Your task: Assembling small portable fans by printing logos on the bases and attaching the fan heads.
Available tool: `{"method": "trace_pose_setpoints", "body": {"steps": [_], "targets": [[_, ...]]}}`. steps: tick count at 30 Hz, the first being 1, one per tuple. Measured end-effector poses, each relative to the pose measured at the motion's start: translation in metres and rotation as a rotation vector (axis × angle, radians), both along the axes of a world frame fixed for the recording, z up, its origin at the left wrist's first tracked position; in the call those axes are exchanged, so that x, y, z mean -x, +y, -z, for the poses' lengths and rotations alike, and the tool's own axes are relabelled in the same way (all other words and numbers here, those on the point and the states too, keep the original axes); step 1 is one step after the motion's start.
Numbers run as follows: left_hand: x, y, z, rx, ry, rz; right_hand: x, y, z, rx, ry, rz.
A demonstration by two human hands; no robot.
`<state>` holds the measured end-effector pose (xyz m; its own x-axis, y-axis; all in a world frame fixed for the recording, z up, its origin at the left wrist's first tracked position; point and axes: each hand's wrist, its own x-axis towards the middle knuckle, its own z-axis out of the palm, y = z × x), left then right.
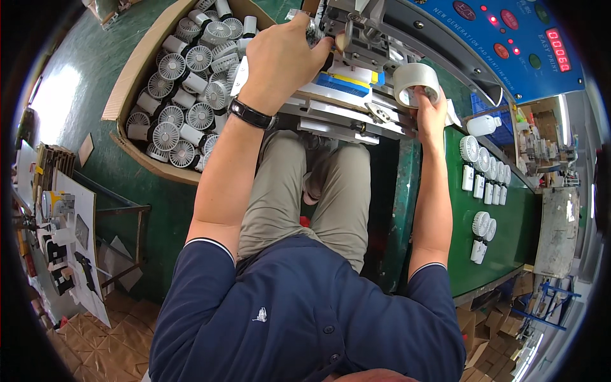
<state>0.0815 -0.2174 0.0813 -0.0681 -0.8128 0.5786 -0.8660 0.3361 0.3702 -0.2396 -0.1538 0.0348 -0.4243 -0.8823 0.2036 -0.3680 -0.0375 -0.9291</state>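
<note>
My right hand grips a wide roll of clear packing tape, its thumb inside the core. At the pad printing machine, my left hand has its thumb and fingers curled around something shiny, mostly hidden, that I cannot make out. Under the machine's head, between my two hands, lie blue and yellow pieces on the fixture. Close to my left forearm stands a cardboard box heaped with small white handheld fans.
On the green table at the right, several handheld fans lie in rows. A white bottle is near a blue crate. The machine's blue control panel with red lights is at the upper right.
</note>
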Motion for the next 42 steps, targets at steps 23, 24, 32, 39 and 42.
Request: {"method": "trace_pose_setpoints", "body": {"steps": [23, 24, 32, 39, 42], "targets": [[-0.112, 0.241, 0.173, -0.464, -0.063, 0.112, -0.162, 0.186, 0.094, -0.277, 1.061, -0.909], [-0.107, 0.246, 0.184, -0.473, -0.063, 0.095, -0.176, 0.185, 0.099, -0.274, 1.056, -0.928], [-0.122, 0.186, 0.159, -0.609, 0.112, 0.125, -0.201, 0.167, 0.127, -0.580, 1.232, -1.158], [-0.203, -0.016, 0.212, 0.014, -0.034, 0.131, -0.172, 0.155, 0.057, -0.375, 1.003, -0.993], [-0.236, -0.057, 0.268, -0.163, 0.017, 0.304, -0.138, 0.144, 0.016, -0.171, 0.883, -0.789]]}}
